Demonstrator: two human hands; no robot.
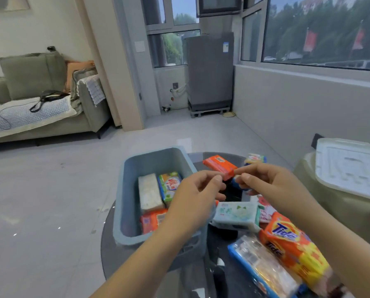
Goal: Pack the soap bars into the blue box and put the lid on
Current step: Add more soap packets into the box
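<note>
We are in a home, in a living room that opens onto an enclosed balcony. Evidence: a grey-green sofa [36, 91] with cushions and a throw along the left wall; a pale tiled floor [51, 190]; a grey washing machine [210, 69] on a stand in the glazed alcove, with wall plumbing beside it. Large windows [321, 29] give onto trees and parked cars. We note household soap packs on a round glass table [220, 265].
</note>
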